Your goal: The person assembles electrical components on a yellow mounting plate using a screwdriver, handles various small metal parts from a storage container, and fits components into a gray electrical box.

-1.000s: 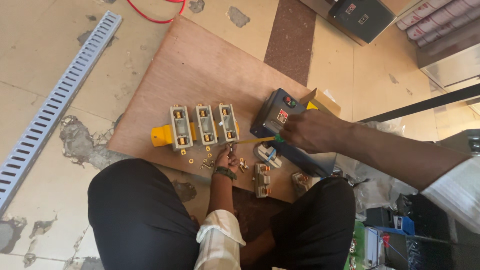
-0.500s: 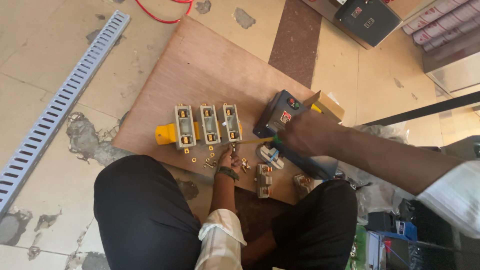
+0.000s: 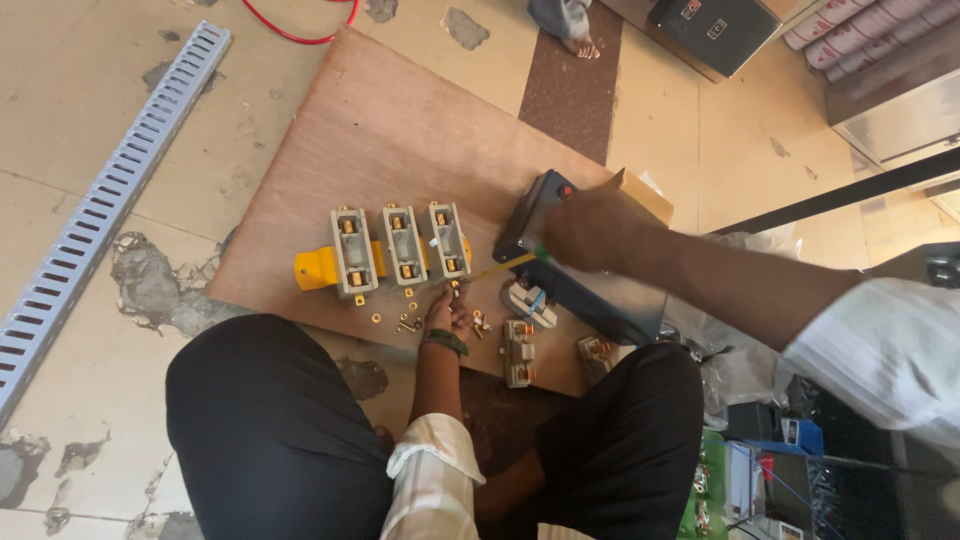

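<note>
Brown plywood board (image 3: 330,170) lies flat on a worn tiled floor, serving as a work surface for a person sitting at its near edge, dark-trousered knees on either side. Three grey switch blocks (image 3: 400,248) stand side by side on the board against a yellow bracket (image 3: 314,268), lined up in a row as if kept in order for fitting. Small brass screws (image 3: 405,322) are scattered just in front of them, within easy reach.

The left hand (image 3: 447,315) rests at the board's near edge beside the screws, fingers curled together on something small; what it pinches is too small to tell. The right hand (image 3: 590,232) reaches across from the right, fingers closed round the handle of a screwdriver (image 3: 505,265) whose yellow shaft slants down towards the left hand and the rightmost block. Under the right hand sits a dark blue box (image 3: 560,270). Two more grey switch parts (image 3: 517,350) lie near the right knee. A long grey slotted duct (image 3: 100,215) lies on the floor well to the left.

Compared with half a second ago, the view has shifted slightly: the board and blocks sit a little lower and more central. The right hand has moved further over the blue box, covering more of it, while the left hand stays by the screws.
</note>
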Tool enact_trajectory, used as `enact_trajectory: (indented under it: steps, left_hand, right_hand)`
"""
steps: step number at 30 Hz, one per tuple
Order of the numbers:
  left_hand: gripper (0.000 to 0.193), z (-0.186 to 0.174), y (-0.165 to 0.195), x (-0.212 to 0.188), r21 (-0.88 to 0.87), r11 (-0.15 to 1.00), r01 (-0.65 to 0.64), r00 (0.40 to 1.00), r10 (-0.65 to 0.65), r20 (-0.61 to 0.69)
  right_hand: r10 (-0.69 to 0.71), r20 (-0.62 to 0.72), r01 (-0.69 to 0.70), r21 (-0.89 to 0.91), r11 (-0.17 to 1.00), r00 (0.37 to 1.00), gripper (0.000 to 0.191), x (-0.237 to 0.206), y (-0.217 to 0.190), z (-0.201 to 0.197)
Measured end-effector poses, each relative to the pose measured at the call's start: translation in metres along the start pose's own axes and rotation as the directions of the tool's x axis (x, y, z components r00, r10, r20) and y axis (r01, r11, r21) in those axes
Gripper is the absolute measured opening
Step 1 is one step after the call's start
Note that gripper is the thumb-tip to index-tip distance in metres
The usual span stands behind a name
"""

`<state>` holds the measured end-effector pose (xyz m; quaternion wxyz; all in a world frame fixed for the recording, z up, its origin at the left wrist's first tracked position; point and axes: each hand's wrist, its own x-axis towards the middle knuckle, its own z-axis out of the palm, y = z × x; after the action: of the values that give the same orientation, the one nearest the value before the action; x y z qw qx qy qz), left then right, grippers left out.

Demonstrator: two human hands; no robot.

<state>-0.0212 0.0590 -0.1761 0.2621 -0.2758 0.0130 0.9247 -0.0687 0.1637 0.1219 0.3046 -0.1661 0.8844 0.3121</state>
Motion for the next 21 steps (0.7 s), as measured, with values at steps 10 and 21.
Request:
enact_trajectory:
  steps: [10,21]
  left_hand:
    - [0.015,-0.003,-0.002,0.001,-0.008,1.0,-0.02,1.0,0.02,-0.013]
    - [0.014,-0.011,-0.005,0.01,-0.029,0.999,-0.029,0.999,0.029,0.014]
  right_hand:
    - [-0.413,-0.329,0.319,-0.304,0.898,0.849,0.025,-0.023,-0.014,0.015]
    - [-0.143,-0.141,0.146,0.011,0.989,0.98,0.046,-0.005,-0.004,0.006]
